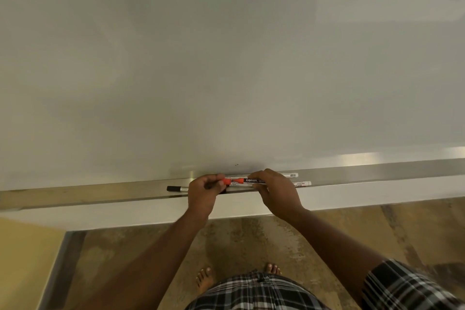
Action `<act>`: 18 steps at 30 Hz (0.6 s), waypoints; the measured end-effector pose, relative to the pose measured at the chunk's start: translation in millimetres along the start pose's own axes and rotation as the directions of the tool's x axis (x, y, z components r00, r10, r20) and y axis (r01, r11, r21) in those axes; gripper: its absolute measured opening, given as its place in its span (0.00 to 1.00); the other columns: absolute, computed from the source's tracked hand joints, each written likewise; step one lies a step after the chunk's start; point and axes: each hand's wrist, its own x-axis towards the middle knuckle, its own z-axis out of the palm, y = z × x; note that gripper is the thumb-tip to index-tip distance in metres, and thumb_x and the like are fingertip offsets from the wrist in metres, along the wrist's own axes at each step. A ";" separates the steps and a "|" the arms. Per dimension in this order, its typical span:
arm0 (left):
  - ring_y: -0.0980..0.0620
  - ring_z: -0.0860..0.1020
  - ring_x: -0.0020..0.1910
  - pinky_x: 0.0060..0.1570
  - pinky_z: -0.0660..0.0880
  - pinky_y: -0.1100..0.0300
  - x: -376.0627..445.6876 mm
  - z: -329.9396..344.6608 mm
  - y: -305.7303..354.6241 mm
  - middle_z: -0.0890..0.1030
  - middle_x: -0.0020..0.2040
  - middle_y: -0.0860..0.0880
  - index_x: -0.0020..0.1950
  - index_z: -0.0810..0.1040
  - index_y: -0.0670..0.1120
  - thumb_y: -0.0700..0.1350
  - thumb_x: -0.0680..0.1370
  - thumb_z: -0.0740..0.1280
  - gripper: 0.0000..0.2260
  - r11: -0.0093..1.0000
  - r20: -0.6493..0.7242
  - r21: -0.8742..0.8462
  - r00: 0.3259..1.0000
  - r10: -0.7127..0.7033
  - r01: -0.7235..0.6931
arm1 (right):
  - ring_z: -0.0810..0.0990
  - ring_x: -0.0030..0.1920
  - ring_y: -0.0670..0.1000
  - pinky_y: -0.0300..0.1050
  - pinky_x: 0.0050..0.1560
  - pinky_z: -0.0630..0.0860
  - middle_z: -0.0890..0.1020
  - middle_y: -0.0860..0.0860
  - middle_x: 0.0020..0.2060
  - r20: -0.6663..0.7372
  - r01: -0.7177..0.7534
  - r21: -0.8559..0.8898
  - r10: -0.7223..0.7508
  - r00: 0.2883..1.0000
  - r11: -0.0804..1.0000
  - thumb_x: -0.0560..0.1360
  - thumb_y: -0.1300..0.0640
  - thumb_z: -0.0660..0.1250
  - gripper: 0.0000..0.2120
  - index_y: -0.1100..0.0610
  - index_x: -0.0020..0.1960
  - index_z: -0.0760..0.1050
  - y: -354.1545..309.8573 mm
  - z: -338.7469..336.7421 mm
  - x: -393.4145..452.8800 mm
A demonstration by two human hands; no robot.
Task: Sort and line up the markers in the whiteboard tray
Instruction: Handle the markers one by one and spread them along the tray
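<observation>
A metal whiteboard tray (pixel 100 192) runs across the view below the whiteboard (pixel 226 58). My left hand (pixel 205 191) and my right hand (pixel 276 190) both grip a red-capped marker (pixel 245 180) with a black "camlin" label, held level just above the tray. A black-capped marker (pixel 177 188) lies in the tray and pokes out to the left of my left hand. Two white marker ends stick out to the right of my right hand, one at the back (pixel 292 175) and one in front (pixel 303 183). My hands hide the rest of these markers.
The tray stretches on, bare metal, far to the left and right (pixel 390 171). Below it is a white ledge (pixel 377 191), then a brown floor (pixel 251 241) with my bare feet. A yellowish panel (pixel 22 259) stands at the lower left.
</observation>
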 end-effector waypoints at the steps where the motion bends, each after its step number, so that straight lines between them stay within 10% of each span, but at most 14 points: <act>1: 0.52 0.84 0.46 0.52 0.80 0.58 -0.2 -1.0 0.2 0.86 0.47 0.47 0.50 0.85 0.44 0.35 0.73 0.73 0.08 1.000 0.010 0.008 1.000 0.006 -0.007 | 0.79 0.51 0.50 0.47 0.49 0.78 0.82 0.47 0.52 -0.004 0.006 -0.004 -0.006 1.000 1.000 0.78 0.54 0.67 0.12 0.47 0.61 0.78 -3.4 1.0 0.1; 18: 0.51 0.86 0.43 0.47 0.82 0.60 4.6 -24.3 18.7 0.87 0.46 0.47 0.49 0.85 0.46 0.39 0.75 0.71 0.05 0.988 0.168 0.110 0.982 0.089 -0.108 | 0.79 0.39 0.44 0.38 0.38 0.73 0.85 0.43 0.43 -0.087 0.033 0.052 -0.029 0.996 0.998 0.77 0.49 0.68 0.08 0.47 0.52 0.83 -40.8 14.1 8.0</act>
